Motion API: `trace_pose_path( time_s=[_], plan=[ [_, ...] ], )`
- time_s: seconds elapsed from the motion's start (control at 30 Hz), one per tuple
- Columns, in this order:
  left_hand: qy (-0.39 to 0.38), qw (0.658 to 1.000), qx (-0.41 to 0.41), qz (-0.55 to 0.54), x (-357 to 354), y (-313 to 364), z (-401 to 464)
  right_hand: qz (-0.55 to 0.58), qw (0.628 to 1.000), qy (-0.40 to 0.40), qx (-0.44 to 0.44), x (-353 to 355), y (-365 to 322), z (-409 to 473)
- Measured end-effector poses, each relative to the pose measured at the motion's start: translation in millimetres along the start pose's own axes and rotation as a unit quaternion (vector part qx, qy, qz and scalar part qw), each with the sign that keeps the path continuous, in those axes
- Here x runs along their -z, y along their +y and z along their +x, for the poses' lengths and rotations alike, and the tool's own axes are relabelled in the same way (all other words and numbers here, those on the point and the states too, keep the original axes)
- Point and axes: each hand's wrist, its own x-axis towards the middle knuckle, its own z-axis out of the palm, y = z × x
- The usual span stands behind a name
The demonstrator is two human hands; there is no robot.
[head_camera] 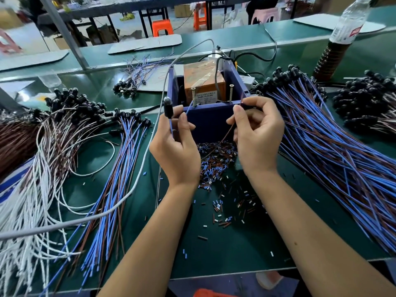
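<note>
A: Well, the lead [171,125] is up in your left hand [173,146], just in front of the box [210,123]. Its black cap [168,108] stands above your fingers.

B: Yes. That forearm rises from the bottom edge, with your palm turned toward the box. Your fingers are curled round the lead and your thumb is pressed against it.

A: A thin blue end runs from your thumb up to the left screw [193,97] on the box's front wall.

B: Your right hand [257,136] is level with the left, at the box's right front corner. Its forearm slants in from the lower right.

A: There your thumb and forefinger pinch a brown wire [227,133] just below the rim, and your other fingers are curled loosely beneath. I can't tell whether anything else sits in that pinch.

B: The brown wire hangs down to the offcuts [216,159] heaped on the mat [235,243] against the box, between your wrists.

A: Further out, a second screw [231,93] stands on the same wall, and an orange block [203,82] sits inside the box.

B: A grey cable [137,185] loops past your left hand and off across the mat to the left edge.

A: Bundles of leads fan out on both sides, one [120,168] at your left and a bigger one [332,157] at your right. A bottle [342,35] stands at the far right.
</note>
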Motion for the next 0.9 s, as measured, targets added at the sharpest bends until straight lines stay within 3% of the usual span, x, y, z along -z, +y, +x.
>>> trace_pose_path(
  time_s=[0.13,0.33,0.9],
  plan=[
    [0.020,0.999,0.030,-0.007,-1,2,1,-0.087,0.994,0.040,0.059,-3,-3,-2],
    [-0.002,1.000,0.019,-0.004,-2,2,-1,-0.126,0.986,0.046,0.097,-3,-6,-4],
    [-0.016,1.000,-0.005,0.007,1,-1,-1,-0.150,0.980,0.035,0.129,1,-3,-11]
  ],
)
